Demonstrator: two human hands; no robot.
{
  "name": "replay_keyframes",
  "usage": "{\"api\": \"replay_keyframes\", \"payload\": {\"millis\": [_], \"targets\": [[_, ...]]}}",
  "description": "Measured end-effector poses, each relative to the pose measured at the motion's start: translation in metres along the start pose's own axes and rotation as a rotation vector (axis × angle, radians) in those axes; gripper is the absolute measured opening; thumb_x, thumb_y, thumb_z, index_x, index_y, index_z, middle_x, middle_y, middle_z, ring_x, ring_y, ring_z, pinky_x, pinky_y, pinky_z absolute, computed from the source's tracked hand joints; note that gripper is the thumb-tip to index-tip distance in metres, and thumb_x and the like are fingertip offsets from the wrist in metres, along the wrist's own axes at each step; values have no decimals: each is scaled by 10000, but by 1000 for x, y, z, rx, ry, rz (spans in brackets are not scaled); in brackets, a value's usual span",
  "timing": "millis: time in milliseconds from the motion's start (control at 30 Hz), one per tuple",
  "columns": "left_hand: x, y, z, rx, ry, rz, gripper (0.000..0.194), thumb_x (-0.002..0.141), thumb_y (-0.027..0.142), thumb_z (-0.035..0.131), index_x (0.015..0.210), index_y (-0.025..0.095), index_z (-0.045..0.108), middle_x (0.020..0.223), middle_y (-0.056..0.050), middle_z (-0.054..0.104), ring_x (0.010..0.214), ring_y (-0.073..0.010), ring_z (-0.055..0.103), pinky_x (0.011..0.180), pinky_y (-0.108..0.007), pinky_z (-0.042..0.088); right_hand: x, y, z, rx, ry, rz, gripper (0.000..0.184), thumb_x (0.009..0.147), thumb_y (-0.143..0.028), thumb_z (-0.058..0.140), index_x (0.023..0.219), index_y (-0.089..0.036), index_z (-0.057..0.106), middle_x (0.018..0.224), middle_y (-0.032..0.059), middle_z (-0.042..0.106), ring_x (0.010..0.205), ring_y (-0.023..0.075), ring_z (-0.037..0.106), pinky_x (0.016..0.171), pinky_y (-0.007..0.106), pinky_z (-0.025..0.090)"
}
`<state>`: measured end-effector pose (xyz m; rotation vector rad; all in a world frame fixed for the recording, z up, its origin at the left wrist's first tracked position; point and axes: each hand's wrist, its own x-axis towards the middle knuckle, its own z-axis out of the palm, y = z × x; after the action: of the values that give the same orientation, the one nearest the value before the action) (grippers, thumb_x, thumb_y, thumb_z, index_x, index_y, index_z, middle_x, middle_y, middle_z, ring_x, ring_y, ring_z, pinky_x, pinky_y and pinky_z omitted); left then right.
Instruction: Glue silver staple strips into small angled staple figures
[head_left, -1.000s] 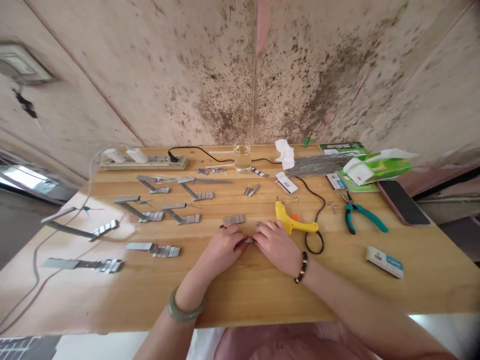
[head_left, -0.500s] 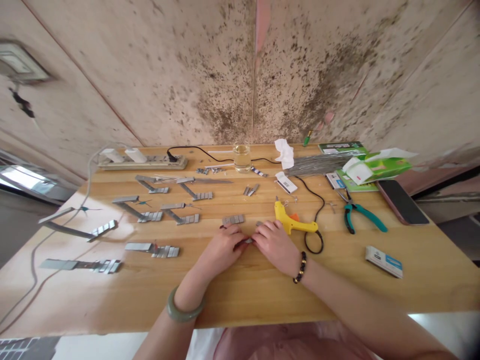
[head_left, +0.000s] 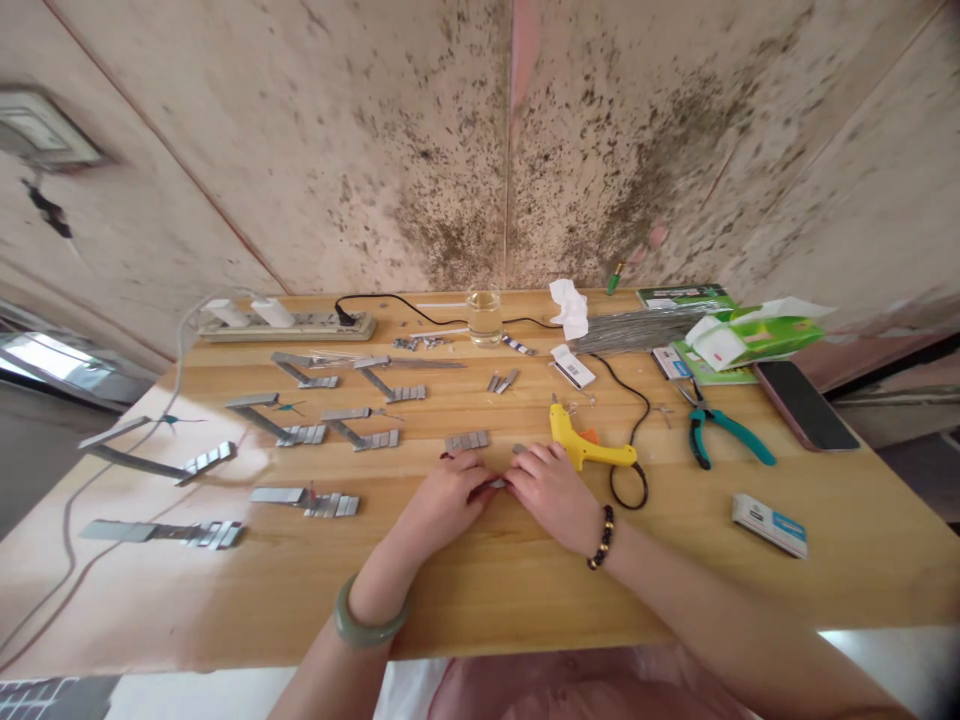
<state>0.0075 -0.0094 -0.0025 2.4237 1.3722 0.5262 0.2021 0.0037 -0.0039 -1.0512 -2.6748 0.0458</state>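
Close together on the wooden table, my left hand point(head_left: 451, 497) and my right hand point(head_left: 550, 495) pinch a small grey strip point(head_left: 496, 484) between them. My fingers are curled around its ends, so most of it is hidden. Just beyond my left fingers lies a flat grey segmented piece point(head_left: 466, 440). The yellow glue gun point(head_left: 592, 448) rests right beside my right hand, nozzle pointing away. Two small grey strips point(head_left: 503, 381) lie farther back. To the left are several bent grey assemblies point(head_left: 300, 431) and two flat ones point(head_left: 161, 531).
A glass of pale liquid point(head_left: 484, 318) stands at the back, near a power strip point(head_left: 300, 326). On the right are teal-handled pliers point(head_left: 729, 436), a phone point(head_left: 805, 404), a small box point(head_left: 769, 525), a wire bundle point(head_left: 641, 327) and a green tissue pack point(head_left: 754, 332). The glue gun's black cord loops beside it.
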Motion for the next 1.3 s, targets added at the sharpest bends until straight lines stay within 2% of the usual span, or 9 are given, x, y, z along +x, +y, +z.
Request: {"api": "replay_keyframes", "payload": {"millis": [833, 1033, 1300], "targets": [[2, -2, 1, -7, 23, 13, 130, 854, 158, 568, 884, 190, 690, 802, -46, 604, 813, -183, 565, 754, -308, 453, 3, 0, 0, -1, -6, -7, 130, 937, -212, 521, 917, -193, 648, 917, 53, 620, 923, 205, 480, 784, 365, 322], [2, 0, 0, -20, 24, -7, 128, 847, 158, 573, 870, 187, 696, 795, -43, 612, 796, -178, 572, 740, -297, 452, 2, 2, 6, 25, 20, -11, 154, 940, -219, 515, 908, -198, 665, 911, 50, 627, 916, 202, 486, 781, 362, 325], [2, -2, -1, -49, 26, -25, 163, 813, 118, 584, 895, 195, 702, 773, -35, 617, 785, -174, 575, 728, -282, 453, 1, 1, 3, 122, 55, 20, 128, 894, -225, 594, 1001, -185, 652, 911, 50, 664, 940, 206, 523, 836, 365, 362]]}}
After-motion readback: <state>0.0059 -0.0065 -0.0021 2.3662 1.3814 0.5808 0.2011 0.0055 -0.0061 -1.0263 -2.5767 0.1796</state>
